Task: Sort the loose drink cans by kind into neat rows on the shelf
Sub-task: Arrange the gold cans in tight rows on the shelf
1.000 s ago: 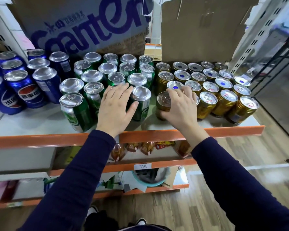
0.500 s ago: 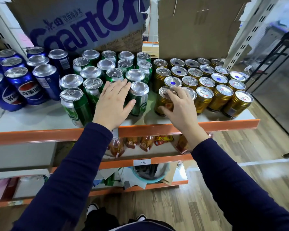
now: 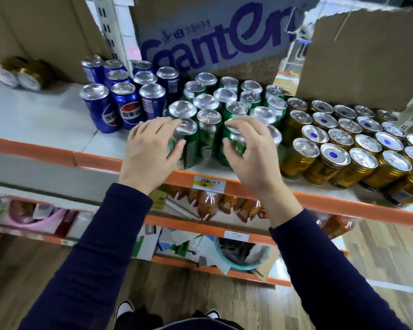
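Three groups of cans stand on the white shelf (image 3: pixel 45 129): blue cola cans (image 3: pixel 125 108) at left, green cans (image 3: pixel 209 120) in the middle, gold cans (image 3: pixel 332 156) at right. My left hand (image 3: pixel 150 151) holds the front-left green can (image 3: pixel 188 141), fingers over its top and thumb on its side. My right hand (image 3: pixel 253 151) curls round another front green can (image 3: pixel 236 142), which shows between thumb and fingers. One green can stands between the two held cans.
Two gold cans (image 3: pixel 22 75) lie on their sides at the shelf's far left. Cardboard boxes (image 3: pixel 212 41) stand right behind the cans. The orange shelf lip (image 3: pixel 93 160) runs along the front. Lower shelves hold snack packets (image 3: pixel 208 203) and a basin.
My right hand left the front gold can and moved left onto a green can. My left hand shifted from lying flat on the green cans to holding the front-left one. The view swung left.
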Demonstrator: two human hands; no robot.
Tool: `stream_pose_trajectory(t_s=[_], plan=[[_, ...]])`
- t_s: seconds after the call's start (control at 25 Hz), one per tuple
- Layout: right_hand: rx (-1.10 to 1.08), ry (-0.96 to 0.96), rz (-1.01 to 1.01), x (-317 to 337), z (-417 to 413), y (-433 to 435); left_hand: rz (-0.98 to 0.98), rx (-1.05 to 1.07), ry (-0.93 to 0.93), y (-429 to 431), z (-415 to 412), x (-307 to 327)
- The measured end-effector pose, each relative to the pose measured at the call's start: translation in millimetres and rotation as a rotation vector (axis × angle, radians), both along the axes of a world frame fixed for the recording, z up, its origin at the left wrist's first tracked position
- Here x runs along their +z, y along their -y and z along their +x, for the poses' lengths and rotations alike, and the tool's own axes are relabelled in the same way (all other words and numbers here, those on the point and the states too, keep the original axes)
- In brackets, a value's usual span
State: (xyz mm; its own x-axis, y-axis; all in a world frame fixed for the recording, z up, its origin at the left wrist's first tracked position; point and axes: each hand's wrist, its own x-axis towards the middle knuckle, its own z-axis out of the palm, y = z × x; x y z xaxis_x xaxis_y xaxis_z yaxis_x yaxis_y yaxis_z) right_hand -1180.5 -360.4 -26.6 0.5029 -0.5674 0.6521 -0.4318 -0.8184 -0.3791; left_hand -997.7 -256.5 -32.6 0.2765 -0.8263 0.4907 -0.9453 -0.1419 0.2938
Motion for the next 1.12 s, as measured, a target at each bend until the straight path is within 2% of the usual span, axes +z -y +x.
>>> stream_pose_trajectory(t_s=[0.4,0.6,0.84,1.12], plan=[[0.301,-0.043,0.139,-32.7,229.1,-124.1,0.07,0.438,-0.134,-199.7,202.2,-29.3],[0.366,-0.086,0.238,-47.9,340.2,-193.3,0.126,0.525,-0.152,-283.7,292.2,-36.4],[0.454,-0.135,0.278,-55.3,437.2,-222.5,0.123,0.55,-0.218,-315.3,366.7,-48.0],[0.435,-0.096,0.275,-60.2,572.7,-191.1,0.083,0.521,-0.22,-285.2,494.1,-46.4]])
